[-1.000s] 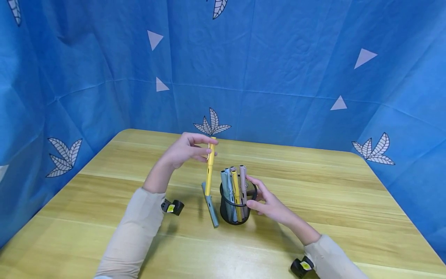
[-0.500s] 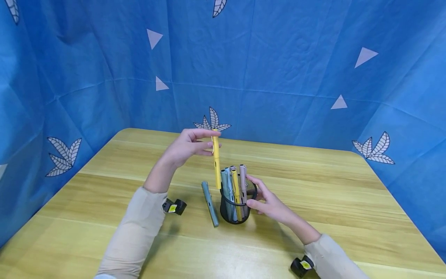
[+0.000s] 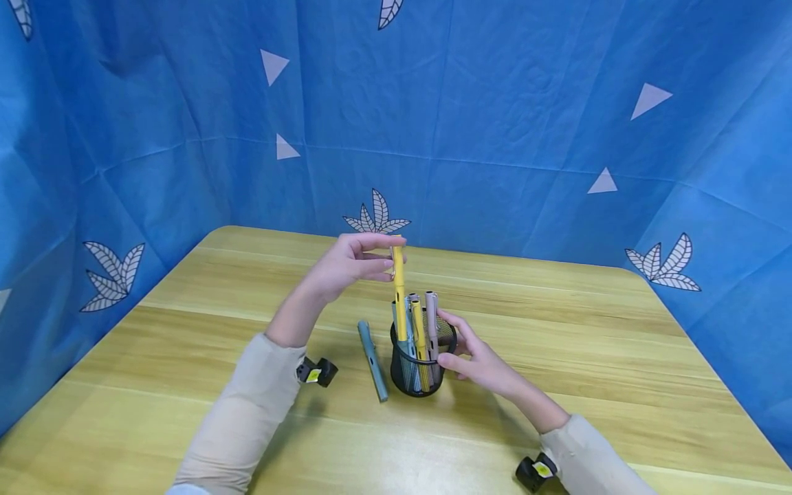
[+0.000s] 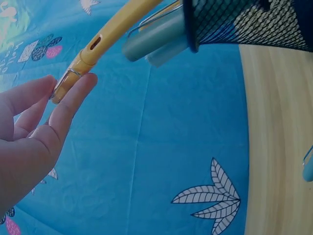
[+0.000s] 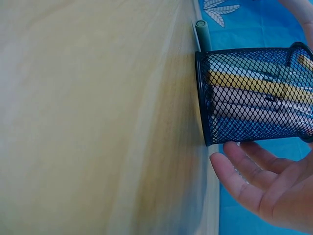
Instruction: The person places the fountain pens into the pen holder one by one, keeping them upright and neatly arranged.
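Note:
In the head view my left hand (image 3: 346, 269) pinches a yellow pen (image 3: 399, 292) near its clip end, between thumb and fingers. The pen stands nearly upright, its lower end at the left rim of a black mesh pen holder (image 3: 405, 382). Several pens stand inside the holder, among them another yellow pen (image 3: 419, 326) and a lilac pen (image 3: 431, 316). My right hand (image 3: 479, 359) holds the holder's right side, thumb at the front and fingers behind. In the right wrist view its fingers (image 5: 244, 166) lie along the mesh. Whether the held pen's tip is inside is unclear.
On the wooden table (image 3: 588, 344), a teal pen (image 3: 373, 361) lies just left of the holder. A blue cloth (image 3: 495, 103) with leaf and triangle prints hangs behind and at both sides. Each wrist carries a small black camera (image 3: 317, 372).
My left hand has moved right with the yellow pen, from above the teal pen to the holder, lowering slightly lately. The right hand and holder have stayed put.

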`<state>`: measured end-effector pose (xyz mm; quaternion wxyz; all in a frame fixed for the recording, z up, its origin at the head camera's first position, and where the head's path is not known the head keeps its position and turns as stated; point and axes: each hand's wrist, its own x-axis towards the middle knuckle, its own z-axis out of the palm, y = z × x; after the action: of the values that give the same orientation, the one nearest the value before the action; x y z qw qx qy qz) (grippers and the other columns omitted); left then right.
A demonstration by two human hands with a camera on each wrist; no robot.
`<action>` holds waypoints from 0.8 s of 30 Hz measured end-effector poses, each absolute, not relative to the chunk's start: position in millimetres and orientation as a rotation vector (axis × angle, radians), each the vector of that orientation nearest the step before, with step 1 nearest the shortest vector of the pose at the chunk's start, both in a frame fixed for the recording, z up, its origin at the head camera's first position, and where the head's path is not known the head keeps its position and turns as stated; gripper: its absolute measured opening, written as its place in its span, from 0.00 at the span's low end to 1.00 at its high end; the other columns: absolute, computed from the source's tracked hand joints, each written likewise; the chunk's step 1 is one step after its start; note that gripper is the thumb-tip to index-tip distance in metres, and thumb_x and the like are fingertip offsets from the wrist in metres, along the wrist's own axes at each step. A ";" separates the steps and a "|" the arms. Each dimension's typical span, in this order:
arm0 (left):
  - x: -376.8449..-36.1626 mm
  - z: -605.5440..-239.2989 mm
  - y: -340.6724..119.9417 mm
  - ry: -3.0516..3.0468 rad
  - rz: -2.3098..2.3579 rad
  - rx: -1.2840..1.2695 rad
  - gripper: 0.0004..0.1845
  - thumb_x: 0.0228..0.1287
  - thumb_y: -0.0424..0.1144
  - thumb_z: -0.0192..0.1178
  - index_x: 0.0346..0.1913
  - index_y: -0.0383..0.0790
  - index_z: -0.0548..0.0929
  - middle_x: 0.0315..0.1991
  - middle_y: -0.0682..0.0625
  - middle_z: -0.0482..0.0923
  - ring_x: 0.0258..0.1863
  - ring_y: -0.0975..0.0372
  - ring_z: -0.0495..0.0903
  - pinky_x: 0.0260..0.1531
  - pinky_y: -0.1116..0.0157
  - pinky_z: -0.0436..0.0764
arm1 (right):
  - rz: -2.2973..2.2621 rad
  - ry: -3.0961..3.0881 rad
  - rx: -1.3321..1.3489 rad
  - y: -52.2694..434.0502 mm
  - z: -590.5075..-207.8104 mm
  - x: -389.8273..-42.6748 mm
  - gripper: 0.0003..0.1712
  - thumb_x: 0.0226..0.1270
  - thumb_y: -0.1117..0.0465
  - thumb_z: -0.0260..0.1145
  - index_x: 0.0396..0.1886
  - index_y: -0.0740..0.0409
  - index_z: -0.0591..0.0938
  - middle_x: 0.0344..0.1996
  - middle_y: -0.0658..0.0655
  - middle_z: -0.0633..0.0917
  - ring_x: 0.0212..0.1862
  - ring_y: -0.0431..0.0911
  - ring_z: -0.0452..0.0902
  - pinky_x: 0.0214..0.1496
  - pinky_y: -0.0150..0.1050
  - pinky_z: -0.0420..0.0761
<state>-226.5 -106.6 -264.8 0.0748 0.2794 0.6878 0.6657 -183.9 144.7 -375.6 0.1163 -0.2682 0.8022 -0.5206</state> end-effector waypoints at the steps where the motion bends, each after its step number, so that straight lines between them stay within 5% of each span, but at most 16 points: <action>1: -225.8 -265.5 -105.6 2.068 1.983 0.842 0.19 0.60 0.22 0.51 0.55 0.24 0.70 0.54 0.37 0.70 0.44 0.52 0.77 0.41 0.58 0.77 | -1.524 2.350 -0.786 144.6 -375.4 -183.9 0.38 0.64 0.63 0.58 0.69 0.52 0.49 0.37 0.64 0.76 0.32 0.50 0.70 0.26 0.46 0.77; 8: -219.5 -268.8 -100.5 2.063 1.910 0.837 0.19 0.60 0.24 0.51 0.56 0.25 0.69 0.56 0.38 0.68 0.48 0.48 0.74 0.41 0.59 0.77 | -1.529 2.332 -0.782 144.5 -374.6 -183.5 0.38 0.64 0.61 0.57 0.69 0.51 0.49 0.38 0.64 0.75 0.32 0.49 0.70 0.28 0.46 0.77; 24: -217.5 -271.9 -102.1 2.125 1.854 0.727 0.15 0.61 0.26 0.53 0.50 0.24 0.74 0.50 0.38 0.73 0.37 0.53 0.80 0.39 0.56 0.78 | -1.543 2.323 -0.785 144.6 -374.0 -182.9 0.38 0.64 0.62 0.57 0.69 0.51 0.49 0.39 0.66 0.76 0.34 0.50 0.71 0.27 0.46 0.77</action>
<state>-217.5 -102.1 -271.9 0.1144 0.2479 0.7250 0.6323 -182.9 144.6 -374.0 0.1217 -0.2690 0.7958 -0.5287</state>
